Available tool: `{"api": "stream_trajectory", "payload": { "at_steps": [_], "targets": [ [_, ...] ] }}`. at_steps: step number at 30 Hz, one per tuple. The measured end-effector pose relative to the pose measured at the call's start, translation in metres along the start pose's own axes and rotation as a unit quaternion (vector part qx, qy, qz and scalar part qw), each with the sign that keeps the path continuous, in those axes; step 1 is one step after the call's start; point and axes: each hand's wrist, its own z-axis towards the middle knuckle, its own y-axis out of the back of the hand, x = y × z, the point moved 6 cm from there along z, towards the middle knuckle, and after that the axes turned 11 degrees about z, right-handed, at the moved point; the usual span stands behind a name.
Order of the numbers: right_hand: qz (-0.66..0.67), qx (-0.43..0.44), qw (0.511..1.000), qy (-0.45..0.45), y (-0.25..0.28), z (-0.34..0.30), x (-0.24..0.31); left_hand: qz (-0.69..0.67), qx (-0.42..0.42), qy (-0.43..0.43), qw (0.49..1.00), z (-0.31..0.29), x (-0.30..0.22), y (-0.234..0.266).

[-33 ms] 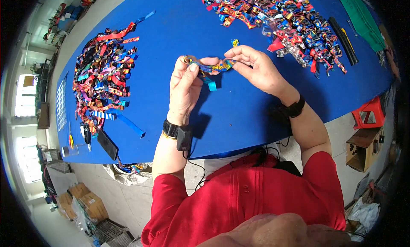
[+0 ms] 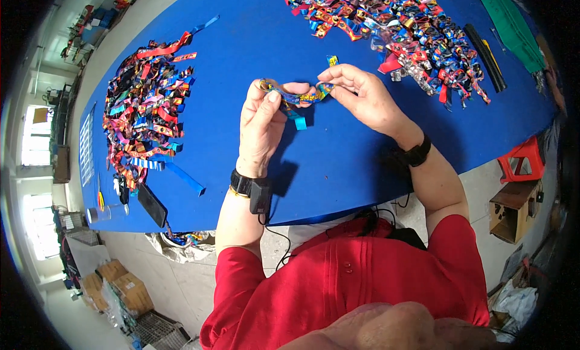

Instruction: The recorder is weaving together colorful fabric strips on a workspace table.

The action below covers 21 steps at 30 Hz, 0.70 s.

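Observation:
A printed ribbon, blue with yellow figures, is stretched in a shallow curve above the blue table. Its left part is pinched between the thumb and fingers of my left hand. My right hand grips its other end between thumb and fingertips. From beneath my left hand hangs a short teal ribbon end; whether it belongs to the same strip I cannot tell. Just beyond my right fingertips lies a small blue and yellow ribbon piece.
Colourful ribbon strips are heaped on the table's left, with a black phone-like slab at their near end. A larger heap of looped ribbons covers the far right, beside a black strip and green cloth. A red stool stands off the right edge.

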Motion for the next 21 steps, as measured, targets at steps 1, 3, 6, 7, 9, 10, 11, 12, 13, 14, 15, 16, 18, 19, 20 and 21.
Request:
{"api": "stream_trajectory", "payload": {
  "at_steps": [1,3,6,7,9,10,11,12,13,14,15,16,18,19,20,21],
  "targets": [
    [-0.016,-0.015,1.0,-0.001,0.003,0.0,-0.001,-0.001,0.001,0.0,1.0,0.0,0.0,0.0],
    [-0.032,-0.03,0.999,-0.002,0.006,0.0,0.001,-0.005,0.01,0.006,1.0,0.0,0.001,-0.001],
    [-0.235,-0.027,0.968,0.081,0.005,0.0,0.016,0.016,0.02,0.017,1.0,-0.002,0.002,0.001],
    [-0.196,-0.029,0.978,0.067,0.007,0.0,0.012,0.015,0.022,0.017,0.999,-0.002,0.004,0.001],
    [-0.156,-0.032,0.986,0.052,0.005,0.0,0.013,0.049,0.043,-0.002,0.998,-0.001,0.005,0.0],
    [-0.072,-0.036,0.997,-0.01,0.003,-0.001,0.012,0.05,0.043,-0.001,0.998,-0.001,0.005,0.001],
    [0.012,-0.039,0.997,-0.072,0.0,-0.002,0.007,0.048,0.051,0.004,0.998,-0.003,0.005,0.0],
    [0.012,-0.04,0.997,-0.072,0.0,-0.002,0.005,0.044,0.062,0.008,0.997,-0.003,0.005,-0.003],
    [0.04,-0.049,0.997,-0.046,0.002,-0.001,0.003,0.044,0.063,0.008,0.997,-0.004,0.004,-0.006],
    [0.069,-0.057,0.996,-0.02,0.003,-0.001,0.003,0.041,0.053,0.021,0.998,-0.004,0.004,-0.008],
    [0.069,-0.057,0.996,-0.021,0.002,0.0,0.003,0.038,0.042,0.033,0.998,-0.004,0.004,-0.01],
    [0.083,-0.061,0.994,-0.023,0.001,-0.001,0.003,0.038,0.042,0.034,0.998,-0.004,0.003,-0.012],
    [0.096,-0.065,0.993,-0.025,0.001,-0.001,0.001,0.033,0.05,0.032,0.998,-0.004,0.001,-0.015],
    [0.075,-0.049,0.996,-0.02,0.0,0.0,-0.001,0.033,0.051,0.032,0.998,-0.004,0.002,-0.014],
    [0.054,-0.034,0.998,-0.015,-0.002,0.001,-0.001,0.035,0.054,0.027,0.998,-0.004,0.002,-0.012],
    [0.054,-0.034,0.998,-0.015,-0.001,0.001,-0.002,0.037,0.058,0.021,0.997,-0.004,0.002,-0.011]
  ]
}}
